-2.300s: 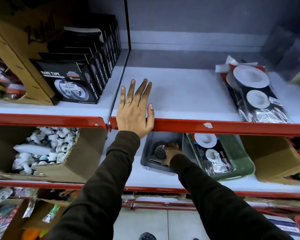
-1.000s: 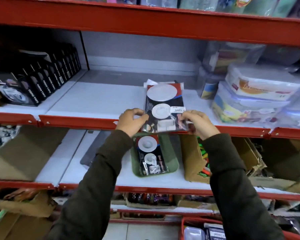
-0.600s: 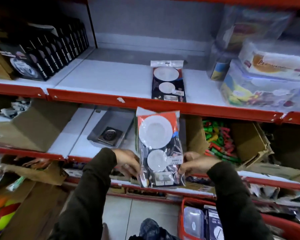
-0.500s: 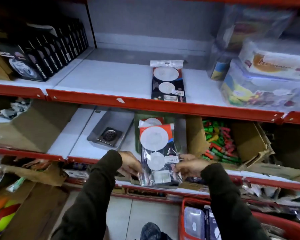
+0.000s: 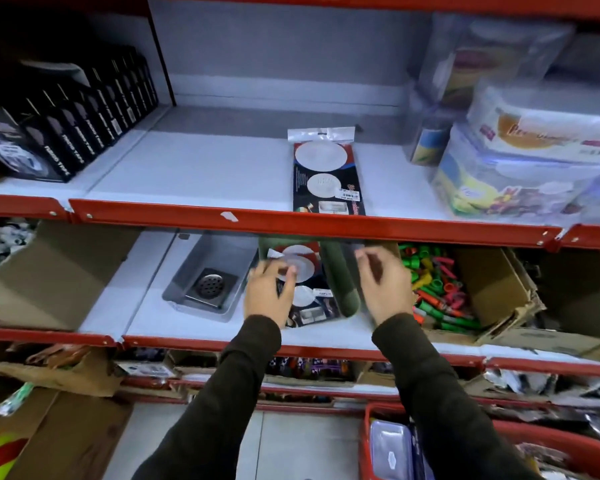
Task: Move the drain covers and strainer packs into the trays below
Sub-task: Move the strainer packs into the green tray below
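Left hand [image 5: 267, 296] fingers [image 5: 284, 271] spread, resting on strainer pack [image 5: 305, 292] in green tray [image 5: 340, 282]; right hand [image 5: 385, 289] open, empty. Press pack flat. Last pack [image 5: 326, 178] at 12 o'clock, upper shelf [image 5: 194, 168]; drain cover [image 5: 210, 285] at 9 o'clock, grey tray [image 5: 219, 251]

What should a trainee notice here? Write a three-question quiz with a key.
1. True or false: the square metal drain cover lies in the dark green plastic tray.
2. How many black-and-red strainer packs lie on the upper white shelf? A none, B one, C three.
3. Which hand is over the bagged packs in the green tray?

Key: 1 false, it lies in the grey plastic tray. 2 B. 3 the left hand.
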{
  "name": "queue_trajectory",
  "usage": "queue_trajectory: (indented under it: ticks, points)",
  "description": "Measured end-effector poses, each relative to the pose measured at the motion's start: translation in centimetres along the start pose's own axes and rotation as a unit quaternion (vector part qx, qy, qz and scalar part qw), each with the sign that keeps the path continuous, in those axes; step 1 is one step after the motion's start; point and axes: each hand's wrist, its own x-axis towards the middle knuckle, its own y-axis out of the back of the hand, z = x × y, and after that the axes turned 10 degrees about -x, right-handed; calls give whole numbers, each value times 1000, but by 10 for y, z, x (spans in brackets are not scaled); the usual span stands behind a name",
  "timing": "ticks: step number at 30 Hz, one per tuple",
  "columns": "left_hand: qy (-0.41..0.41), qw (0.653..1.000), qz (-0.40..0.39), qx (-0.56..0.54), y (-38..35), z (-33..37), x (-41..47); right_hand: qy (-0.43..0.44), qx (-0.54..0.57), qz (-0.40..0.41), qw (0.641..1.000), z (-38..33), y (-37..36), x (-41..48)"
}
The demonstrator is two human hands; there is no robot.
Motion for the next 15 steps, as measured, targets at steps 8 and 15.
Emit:
queue_trajectory:
  ticks: [8, 15]
  points:
    - [60, 965, -16, 255, 27, 100, 102, -33, -283, -52, 957, -54, 17, 103]
    - [129, 989, -63, 39, 45, 121, 132, -168, 173, -134, 961, -67, 28, 133]
